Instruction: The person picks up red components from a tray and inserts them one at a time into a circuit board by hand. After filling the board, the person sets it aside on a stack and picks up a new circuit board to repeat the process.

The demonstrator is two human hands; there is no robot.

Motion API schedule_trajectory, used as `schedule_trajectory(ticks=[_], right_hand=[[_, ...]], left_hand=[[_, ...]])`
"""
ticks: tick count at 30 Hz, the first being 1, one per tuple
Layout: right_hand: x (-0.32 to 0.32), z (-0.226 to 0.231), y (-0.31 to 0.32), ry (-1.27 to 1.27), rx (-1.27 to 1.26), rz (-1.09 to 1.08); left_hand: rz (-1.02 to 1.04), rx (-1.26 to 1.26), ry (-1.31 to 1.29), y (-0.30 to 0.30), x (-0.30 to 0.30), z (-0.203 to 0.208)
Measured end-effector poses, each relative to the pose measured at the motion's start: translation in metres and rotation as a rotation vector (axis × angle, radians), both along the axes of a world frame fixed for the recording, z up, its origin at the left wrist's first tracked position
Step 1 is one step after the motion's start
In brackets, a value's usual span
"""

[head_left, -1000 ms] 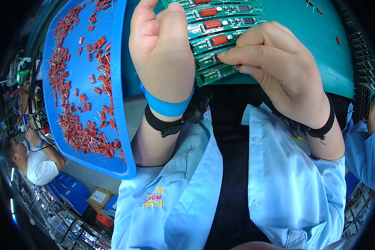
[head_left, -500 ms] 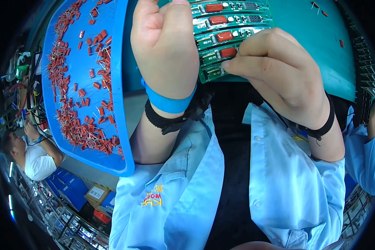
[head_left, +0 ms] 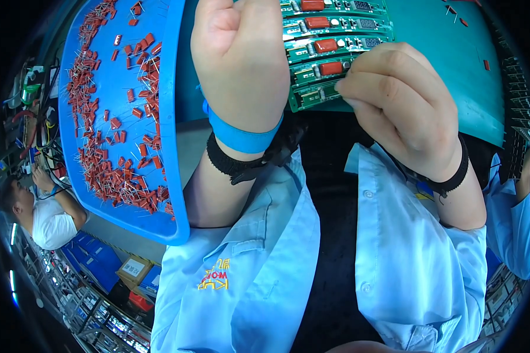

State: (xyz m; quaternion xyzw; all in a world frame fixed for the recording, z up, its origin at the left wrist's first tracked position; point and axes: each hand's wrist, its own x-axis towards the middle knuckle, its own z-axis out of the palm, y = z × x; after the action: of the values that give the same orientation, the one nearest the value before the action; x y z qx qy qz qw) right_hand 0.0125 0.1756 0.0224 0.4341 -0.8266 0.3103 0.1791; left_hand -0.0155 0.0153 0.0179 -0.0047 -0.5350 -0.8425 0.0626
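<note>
Green circuit boards (head_left: 309, 75) lie side by side in strips at the top centre. Most carry a red film capacitor (head_left: 331, 68), while the nearest strip (head_left: 312, 95) shows no red part where it is visible. My right hand (head_left: 400, 103) is closed, its fingertips pressed together over the right part of the nearest strips; anything they pinch is hidden. Left of the boards, my left hand (head_left: 241, 59) is raised with curled fingers, the fingertips cut off by the upper edge. Beside it, a blue tray (head_left: 166, 117) holds many loose red capacitors (head_left: 123, 188) with long wire leads.
A green mat (head_left: 447, 65) lies under the boards, with a few stray capacitors (head_left: 486, 65) on it. Dark racked parts (head_left: 518, 100) line its right edge. A co-worker (head_left: 53, 215) sits at far left; another person's blue sleeve (head_left: 521, 235) shows at right.
My right fingertips have drawn a little to the right along the nearest strip, uncovering more of it. My left hand and the boards sit slightly farther right in view.
</note>
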Motion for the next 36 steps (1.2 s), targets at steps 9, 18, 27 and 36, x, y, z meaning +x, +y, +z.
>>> schedule_trajectory(ticks=[9, 18, 27, 36], right_hand=[[-0.001, 0.004, 0.002, -0.044, 0.032, 0.041], [0.000, 0.006, 0.000, -0.028, 0.067, 0.022], [0.004, -0.007, 0.001, 0.048, -0.043, 0.030], [0.003, 0.010, -0.006, 0.013, 0.059, 0.055]], left_hand=[[-0.001, -0.026, -0.008, 0.002, 0.000, 0.003], [-0.005, 0.002, 0.016, 0.002, 0.001, 0.003], [0.079, -0.036, -0.048, 0.003, 0.000, 0.004], [0.078, -0.016, -0.013, 0.004, 0.000, 0.001]])
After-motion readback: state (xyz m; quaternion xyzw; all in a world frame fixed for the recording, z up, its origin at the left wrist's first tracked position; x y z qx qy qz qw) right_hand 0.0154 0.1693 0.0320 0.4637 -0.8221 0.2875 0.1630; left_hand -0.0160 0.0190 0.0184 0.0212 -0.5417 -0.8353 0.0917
